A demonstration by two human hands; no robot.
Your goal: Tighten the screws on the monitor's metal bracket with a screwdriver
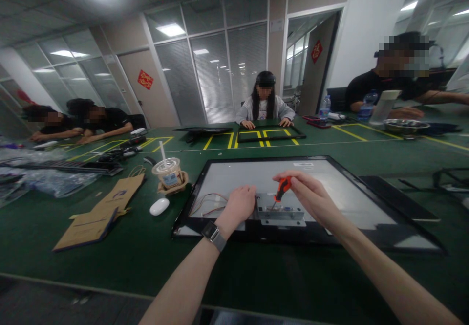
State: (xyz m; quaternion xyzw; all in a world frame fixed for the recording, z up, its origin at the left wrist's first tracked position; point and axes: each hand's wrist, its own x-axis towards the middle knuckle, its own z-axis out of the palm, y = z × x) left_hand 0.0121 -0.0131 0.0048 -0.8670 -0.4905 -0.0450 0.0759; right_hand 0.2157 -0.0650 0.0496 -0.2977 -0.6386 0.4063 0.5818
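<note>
A flat display panel (pixel 220 173) with a black frame lies back side up on the green table in front of me. Near its front edge sits a metal bracket (pixel 282 217) with connector ports along it. My right hand (pixel 311 193) grips a red and black screwdriver (pixel 283 188), its shaft slanting down so the tip meets the bracket by the ports. My left hand (pixel 240 205), fingers bent together, is at the bracket's left edge; its fingertips are partly hidden. Thin cables (pixel 208 203) run over the panel to the left of this hand.
Left of the panel are a drink cup with straw (pixel 169 173), a white mouse (pixel 159 206) and a brown paper bag (pixel 117 193). A dark flat slab (pixel 399 198) lies at right. Across the table a person (pixel 264 105) holds a black frame (pixel 271 139); others sit at both sides.
</note>
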